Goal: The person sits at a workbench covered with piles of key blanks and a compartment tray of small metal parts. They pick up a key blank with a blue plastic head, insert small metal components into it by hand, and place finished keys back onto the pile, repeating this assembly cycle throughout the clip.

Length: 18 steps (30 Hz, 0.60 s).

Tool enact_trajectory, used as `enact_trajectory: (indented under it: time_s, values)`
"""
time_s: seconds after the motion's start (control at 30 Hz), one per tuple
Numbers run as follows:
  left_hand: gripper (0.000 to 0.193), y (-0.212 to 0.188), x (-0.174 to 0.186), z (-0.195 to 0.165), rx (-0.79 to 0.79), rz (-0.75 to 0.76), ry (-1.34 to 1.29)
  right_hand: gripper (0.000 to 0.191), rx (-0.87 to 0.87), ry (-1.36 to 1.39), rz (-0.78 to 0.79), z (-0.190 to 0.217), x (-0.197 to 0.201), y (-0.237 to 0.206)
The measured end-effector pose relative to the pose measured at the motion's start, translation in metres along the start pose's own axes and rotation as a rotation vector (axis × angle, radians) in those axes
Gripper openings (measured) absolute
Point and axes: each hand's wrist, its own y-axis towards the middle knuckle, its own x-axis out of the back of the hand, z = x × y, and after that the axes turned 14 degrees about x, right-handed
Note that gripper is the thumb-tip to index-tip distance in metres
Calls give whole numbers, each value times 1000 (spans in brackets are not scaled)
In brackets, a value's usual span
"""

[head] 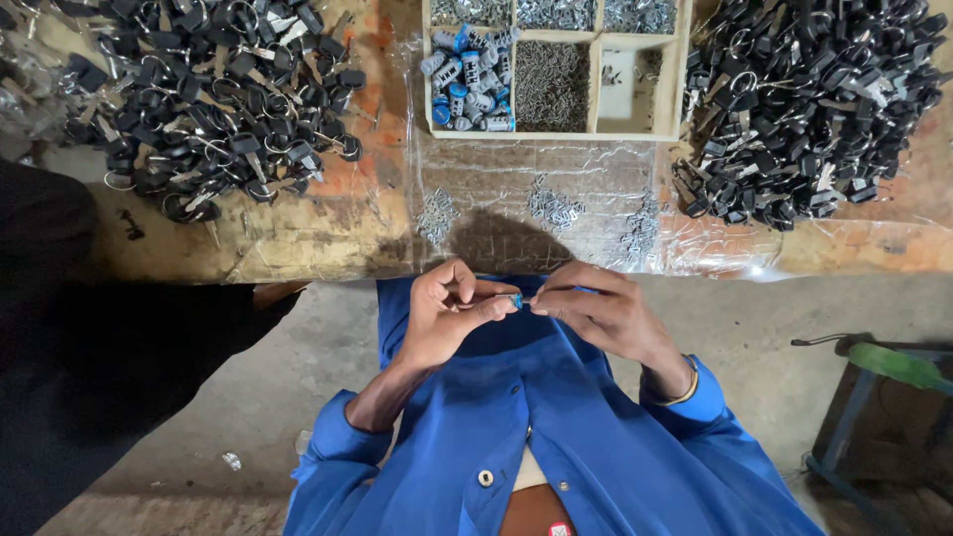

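Both hands low, just below bench (328,238) edge, over blue shirt. Left hand (449,316) pinching small blue-tipped cylinder (515,300) between thumb and fingers. Right hand (604,316) fingertips closed on same cylinder from other side. Tray (596,89) up on bench, directly above hands; blue and silver cylinders in its left compartment. Black key piles (213,99) either side of tray.
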Motion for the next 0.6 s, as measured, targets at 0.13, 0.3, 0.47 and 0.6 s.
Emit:
enact_trajectory:
  time_s: [0.13, 0.3, 0.47, 0.6]
  values:
    - [41, -3, -1, -1, -14, 14, 6, 18, -23, -3, -6, 2, -2, -3]
    - [43, -6, -2, -3, -34, 21, -4, 18, -13, -73, 17, 7, -6, -3]
    - [44, -9, 0, -3, -41, 3, 21, 25, -58, -198, 100, 11, -13, 0]
    - [48, -7, -2, 2, -68, 10, 86, 26, -15, -247, 160, 7, -13, -3]
